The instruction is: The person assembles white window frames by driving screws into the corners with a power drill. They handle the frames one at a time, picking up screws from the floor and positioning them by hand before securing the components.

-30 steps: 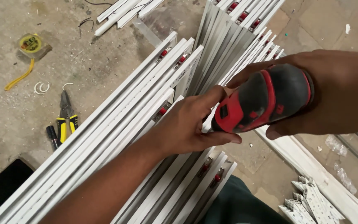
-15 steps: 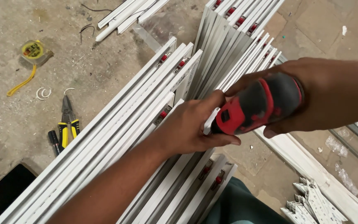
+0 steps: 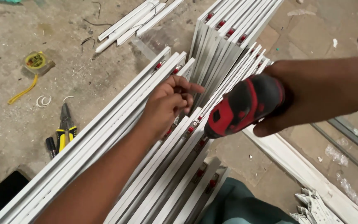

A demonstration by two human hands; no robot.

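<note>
With the left hand (image 3: 168, 103) curling its fingers on the white frames (image 3: 117, 137) just left of the red drill (image 3: 241, 105) the right hand (image 3: 311, 93) is gripping, a slipping bit is threatening those fingers.

The front end of the red and black power drill (image 3: 245, 105) is hidden behind the stack of long white plastic window frames (image 3: 117, 137), so its tip cannot be seen. The right hand (image 3: 307, 93) covers the drill's grip, and its forearm is cut off by the right edge. The fingertips of the left hand (image 3: 168, 103) go out of sight between the frames. The frames run out past the bottom and top edges. Left of the frames, the yellow-handled pliers (image 3: 65, 130) hide part of a small dark tool.
</note>
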